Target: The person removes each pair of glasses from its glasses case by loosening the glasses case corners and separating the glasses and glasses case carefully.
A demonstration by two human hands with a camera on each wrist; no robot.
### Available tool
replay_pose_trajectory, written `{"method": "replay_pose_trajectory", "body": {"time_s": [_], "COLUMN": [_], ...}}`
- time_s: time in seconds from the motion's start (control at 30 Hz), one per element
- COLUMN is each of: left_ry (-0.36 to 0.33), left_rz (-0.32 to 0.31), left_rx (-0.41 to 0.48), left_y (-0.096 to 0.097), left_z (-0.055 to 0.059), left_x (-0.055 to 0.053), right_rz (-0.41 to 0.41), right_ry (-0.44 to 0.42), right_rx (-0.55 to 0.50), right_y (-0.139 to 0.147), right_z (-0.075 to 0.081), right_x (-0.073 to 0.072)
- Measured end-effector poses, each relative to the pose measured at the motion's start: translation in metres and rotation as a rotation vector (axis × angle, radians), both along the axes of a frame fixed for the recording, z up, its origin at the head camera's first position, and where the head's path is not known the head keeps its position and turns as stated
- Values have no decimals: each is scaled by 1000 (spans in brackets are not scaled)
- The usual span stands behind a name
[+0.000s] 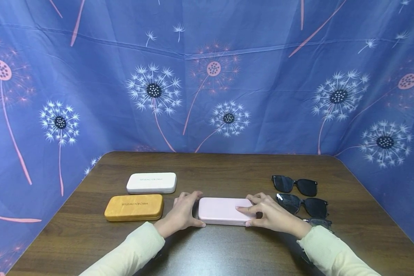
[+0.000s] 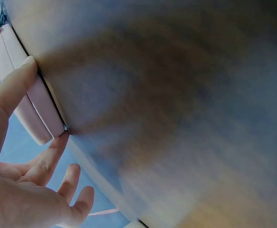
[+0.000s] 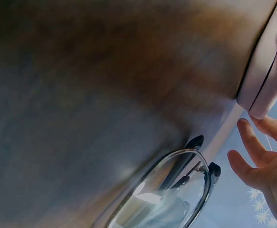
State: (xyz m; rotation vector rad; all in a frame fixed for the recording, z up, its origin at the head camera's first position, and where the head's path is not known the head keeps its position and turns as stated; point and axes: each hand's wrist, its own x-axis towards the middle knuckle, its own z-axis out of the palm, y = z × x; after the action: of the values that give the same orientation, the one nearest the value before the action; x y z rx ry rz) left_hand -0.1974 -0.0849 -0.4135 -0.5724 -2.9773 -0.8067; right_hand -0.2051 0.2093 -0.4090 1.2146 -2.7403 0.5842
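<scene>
A pink glasses case (image 1: 224, 211) lies closed on the table between both hands. My left hand (image 1: 183, 212) holds its left end, thumb at the front corner and fingers spread round toward the back. In the left wrist view the thumb presses the pink case's (image 2: 36, 99) front side, and a fingertip touches its end. At the other end my right hand (image 1: 270, 212) grips the case with the thumb in front, the index finger on the lid and other fingers behind. The right wrist view shows fingertips at the pink case's end (image 3: 262, 76).
Left of the hands lie a white glasses case (image 1: 151, 183) and a mustard-yellow one (image 1: 134, 207). On the right, sunglasses (image 1: 294, 185) lie behind a second dark pair (image 1: 303, 205). Another pair (image 1: 319, 223) is partly hidden by the right arm. Clear-lensed glasses (image 3: 162, 199) show near the right wrist.
</scene>
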Motion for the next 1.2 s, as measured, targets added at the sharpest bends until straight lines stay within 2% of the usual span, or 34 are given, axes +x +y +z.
{"method": "replay_pose_trajectory", "body": {"time_s": [0.2, 0.43, 0.63, 0.77, 0.97, 1.2], "left_ry": [11, 39, 48, 61, 84, 91], "left_rz": [-15, -44, -46, -47, -61, -53], "left_rx": [-26, -64, -78, -89, -102, -108], "left_y": [1, 1, 1, 2, 2, -2], "left_z": [1, 1, 2, 2, 4, 4], "left_x": [1, 2, 2, 1, -4, -14], "right_rz": [-49, -59, -85, -69, -47, -63], "right_ry": [54, 146, 172, 195, 220, 182], "right_rx": [23, 79, 123, 130, 130, 147], "right_y": [-2, -2, -1, -2, -4, -8], "right_z": [-2, 0, 2, 3, 3, 5], "right_x": [0, 1, 2, 2, -3, -13]}}
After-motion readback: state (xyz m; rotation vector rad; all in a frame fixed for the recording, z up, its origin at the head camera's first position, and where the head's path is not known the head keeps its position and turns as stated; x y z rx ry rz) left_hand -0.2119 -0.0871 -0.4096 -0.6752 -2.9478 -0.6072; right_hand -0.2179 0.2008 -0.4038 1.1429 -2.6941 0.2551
